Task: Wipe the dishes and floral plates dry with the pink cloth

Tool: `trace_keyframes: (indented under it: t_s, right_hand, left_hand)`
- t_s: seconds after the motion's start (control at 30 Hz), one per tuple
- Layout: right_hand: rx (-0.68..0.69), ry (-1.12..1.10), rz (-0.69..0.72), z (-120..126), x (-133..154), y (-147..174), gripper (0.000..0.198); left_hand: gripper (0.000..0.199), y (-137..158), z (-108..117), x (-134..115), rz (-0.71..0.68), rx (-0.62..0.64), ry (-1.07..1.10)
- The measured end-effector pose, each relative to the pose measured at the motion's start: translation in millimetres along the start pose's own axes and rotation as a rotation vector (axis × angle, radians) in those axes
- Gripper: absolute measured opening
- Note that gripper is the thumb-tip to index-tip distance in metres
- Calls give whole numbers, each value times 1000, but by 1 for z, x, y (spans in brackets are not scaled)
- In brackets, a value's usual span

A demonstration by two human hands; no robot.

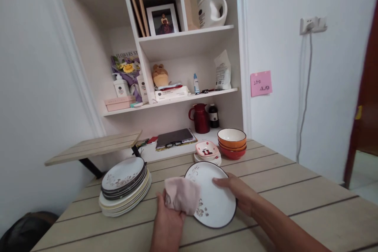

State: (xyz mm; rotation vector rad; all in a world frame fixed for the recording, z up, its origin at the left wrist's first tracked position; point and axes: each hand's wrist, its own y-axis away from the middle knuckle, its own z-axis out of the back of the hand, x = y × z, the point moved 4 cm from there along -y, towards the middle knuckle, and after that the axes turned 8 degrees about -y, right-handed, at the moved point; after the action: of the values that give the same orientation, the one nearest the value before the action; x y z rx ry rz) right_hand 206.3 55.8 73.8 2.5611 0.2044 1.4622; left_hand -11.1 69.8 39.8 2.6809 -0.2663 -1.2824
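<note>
A white plate [217,201] with a dark rim and brown floral print is tilted up above the table. My right hand [240,193] grips its right edge, thumb on the face and fingers hidden behind. Bunched in my left hand [169,214] is a pale pink cloth [183,197], which lies against the plate's left edge. To the left stands a stack of plates [125,175], dark-rimmed floral ones on top of larger cream ones. Just behind the held plate sit small patterned dishes [207,150], one stacked on others.
Orange and red bowls [232,143] are stacked at the table's back right. A raised wooden shelf board [97,145] overhangs the back left. Behind, a laptop [174,138] with glasses on it and a red jug [201,119] stand under the white shelves [189,35].
</note>
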Motion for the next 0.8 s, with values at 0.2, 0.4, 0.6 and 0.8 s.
trace_keyframes:
  t_s: [0.2, 0.4, 0.6, 0.8]
  right_hand:
    - [87, -66, -82, 1, -4, -2, 43]
    - [162, -110, -91, -8, -3, 5, 48]
    - [83, -33, -39, -9, -3, 6, 49]
    - [134, -35, -40, -16, -3, 12, 44]
  left_hand:
    - [61, 5, -9, 3, 12, 42, -22]
    - [61, 18, -14, 2, -78, 101, -100]
    - [67, 6, -6, 11, -151, 37, -291]
    - [58, 9, -4, 16, -154, -27, -362]
